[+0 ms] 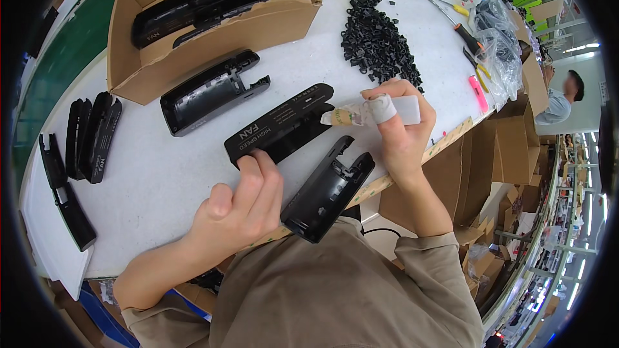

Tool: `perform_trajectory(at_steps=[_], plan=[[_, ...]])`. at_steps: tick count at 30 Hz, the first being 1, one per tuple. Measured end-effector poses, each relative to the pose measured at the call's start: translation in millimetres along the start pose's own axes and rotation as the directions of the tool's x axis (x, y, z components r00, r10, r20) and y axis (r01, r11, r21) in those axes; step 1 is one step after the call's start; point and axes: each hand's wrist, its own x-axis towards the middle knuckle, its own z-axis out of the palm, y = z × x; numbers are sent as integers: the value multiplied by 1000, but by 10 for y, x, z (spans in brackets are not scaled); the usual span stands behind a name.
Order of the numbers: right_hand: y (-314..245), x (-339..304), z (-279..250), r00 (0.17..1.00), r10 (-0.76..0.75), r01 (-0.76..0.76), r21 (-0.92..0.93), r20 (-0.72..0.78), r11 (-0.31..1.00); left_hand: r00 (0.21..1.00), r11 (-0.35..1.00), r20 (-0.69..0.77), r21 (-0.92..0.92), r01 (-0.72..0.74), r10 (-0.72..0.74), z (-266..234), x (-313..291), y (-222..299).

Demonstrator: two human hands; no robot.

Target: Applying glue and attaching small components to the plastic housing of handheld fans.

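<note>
My left hand [242, 209] pinches the lower left end of a long black plastic fan casing [274, 119] with pale print, which lies aslant on the table. In my right hand [406, 132] is a small white bottle-like thing [407, 109], its nozzle end [342, 116] wrapped in tape and touching or just over the casing's right part; a white wrap covers the thumb. Just below, an open black casing half [330, 190] lies at the table's front edge, hollow side up. Another open half [209, 95] rests beyond the held casing.
A cardboard box [219, 42] with black casings stands at the far left. More casings [97, 135] lie on the left. Small black clips [377, 38] are heaped at the back. Right of them are a screwdriver [467, 38], cutters [477, 63] and a pink marker [478, 93].
</note>
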Motion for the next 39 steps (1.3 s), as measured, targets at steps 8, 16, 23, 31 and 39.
perform_trajectory(at_steps=[8,16,23,31,39], plan=[[140,-34,-234,957,195,-97,399,-213,912,999,999,-11,-40,34,-35,24,-12,8],[265,-57,-1199,978,149,7,729,-149,685,991,977,-30,-172,123,-130,61,-9,-17],[386,229,-1511,939,-21,13,-27,-343,1000,991,809,14,-575,120,-136,107,-5,-174],[616,446,-1663,983,-87,10,-425,-162,905,986,520,125,-839,162,-107,-16,-57,-365],[689,354,-1673,944,-142,-33,-517,-297,856,861,601,207,-639,479,-465,40,0,-491]])
